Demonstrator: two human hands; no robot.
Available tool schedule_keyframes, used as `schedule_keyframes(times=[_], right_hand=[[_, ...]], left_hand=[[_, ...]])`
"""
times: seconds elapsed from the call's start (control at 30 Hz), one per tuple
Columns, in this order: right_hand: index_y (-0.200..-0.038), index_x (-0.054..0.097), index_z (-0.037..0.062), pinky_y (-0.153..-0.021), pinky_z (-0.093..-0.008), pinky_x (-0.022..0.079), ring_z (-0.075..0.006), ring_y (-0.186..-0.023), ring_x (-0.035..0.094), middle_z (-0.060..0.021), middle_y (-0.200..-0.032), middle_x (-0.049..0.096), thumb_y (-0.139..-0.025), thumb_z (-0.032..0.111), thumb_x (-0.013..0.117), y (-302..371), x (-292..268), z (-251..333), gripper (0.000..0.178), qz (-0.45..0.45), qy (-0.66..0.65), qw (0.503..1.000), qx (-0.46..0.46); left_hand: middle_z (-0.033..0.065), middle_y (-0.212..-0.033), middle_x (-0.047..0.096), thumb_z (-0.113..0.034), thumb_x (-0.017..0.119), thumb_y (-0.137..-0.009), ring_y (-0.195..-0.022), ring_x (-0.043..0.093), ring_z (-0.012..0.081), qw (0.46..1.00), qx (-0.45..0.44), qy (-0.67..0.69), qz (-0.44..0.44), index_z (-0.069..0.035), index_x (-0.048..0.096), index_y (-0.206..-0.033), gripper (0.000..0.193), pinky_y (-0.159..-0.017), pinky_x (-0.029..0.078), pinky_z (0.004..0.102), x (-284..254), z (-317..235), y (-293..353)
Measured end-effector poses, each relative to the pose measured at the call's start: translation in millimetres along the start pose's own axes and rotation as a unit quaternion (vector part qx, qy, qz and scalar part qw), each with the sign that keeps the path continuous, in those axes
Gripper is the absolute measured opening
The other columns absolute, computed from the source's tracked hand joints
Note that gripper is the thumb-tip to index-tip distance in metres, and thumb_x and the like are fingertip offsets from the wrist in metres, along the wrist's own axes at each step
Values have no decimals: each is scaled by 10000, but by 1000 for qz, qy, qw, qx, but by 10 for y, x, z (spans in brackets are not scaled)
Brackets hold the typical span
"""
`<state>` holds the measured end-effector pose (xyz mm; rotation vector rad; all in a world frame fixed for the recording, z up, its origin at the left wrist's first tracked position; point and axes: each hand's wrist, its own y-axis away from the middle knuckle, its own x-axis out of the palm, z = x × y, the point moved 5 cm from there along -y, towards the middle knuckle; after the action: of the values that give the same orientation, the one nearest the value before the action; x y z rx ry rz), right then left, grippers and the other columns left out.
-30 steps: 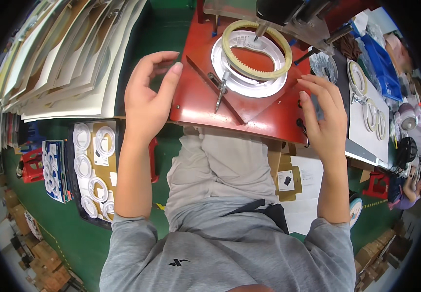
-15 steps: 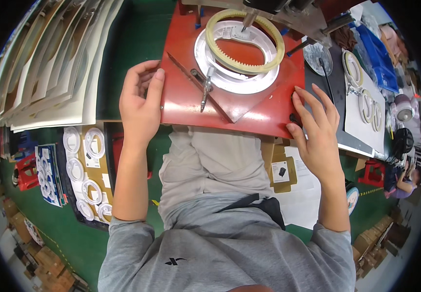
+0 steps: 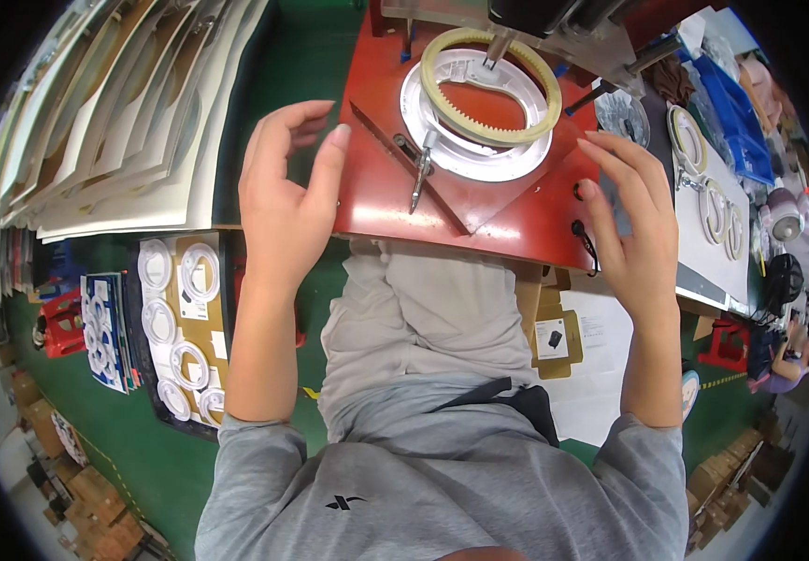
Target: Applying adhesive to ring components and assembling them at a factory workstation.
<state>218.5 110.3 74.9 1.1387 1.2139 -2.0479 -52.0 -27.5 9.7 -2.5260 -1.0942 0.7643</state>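
Observation:
My left hand [image 3: 285, 192] hovers by the left edge of a red machine base [image 3: 516, 232], open, thumb and fingers apart and holding nothing. Over the base's front right corner is my right hand [image 3: 636, 220], also open and empty, its fingers spread near a black knob [image 3: 579, 192]. Between the hands, a flat white ring [image 3: 507, 166] lies on the base. A cream ring with inner teeth [image 3: 430, 82] sits above it, overlapping it at an angle. A metal tip [image 3: 495, 50] points down inside the rings. In front of them is a small metal toggle clamp [image 3: 421, 173].
Thin sheets [image 3: 133, 122] stand stacked at the left. Below them, a tray [image 3: 221, 318] bears several white rings. On the right table are more rings [image 3: 713, 208] on white paper and a blue bin [image 3: 736, 122]. A black cable [image 3: 590, 248] hangs at the base's corner.
The whole view has shifted slightly. My right hand has moved off the base's front right corner, uncovering the black knob and cable. My left hand's fingers have spread wider.

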Motion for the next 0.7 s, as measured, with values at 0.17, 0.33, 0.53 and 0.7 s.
schedule_keyframes(times=[0.17,0.33,0.53,0.7], right_hand=[[-1201,696,46,-1038,-429,466,-334,-1203,614,-122,-1273,667,-892,22,710,-201,105,43,311,-18,-28,998,-53],[-1185,700,53,-1043,-430,456,-323,-1214,609,-108,-1267,665,-879,27,711,-360,245,47,307,-12,-20,995,-93],[-1096,735,82,-978,-406,472,-306,-1127,617,-80,-1135,669,-873,53,715,-391,367,-56,226,24,-75,993,-90],[-1095,757,107,-925,-395,488,-283,-1032,630,-64,-1045,667,-847,60,736,-374,347,-23,253,20,-63,993,-96]], left_hand=[[104,-1045,674,-18,796,-798,-947,641,282,967,232,-65,87,-37,735,-1017,229,-832,517,364,184,-641,-162],[67,-1023,613,-74,830,-747,-988,556,281,939,292,-116,139,-82,727,-947,225,-851,473,382,443,-773,-176],[47,-992,659,-48,787,-771,-970,555,281,926,313,-121,172,-64,702,-919,171,-837,472,366,514,-776,-191],[42,-933,701,-17,766,-777,-907,570,276,926,295,-90,218,-49,702,-924,163,-829,479,359,408,-830,-245]])
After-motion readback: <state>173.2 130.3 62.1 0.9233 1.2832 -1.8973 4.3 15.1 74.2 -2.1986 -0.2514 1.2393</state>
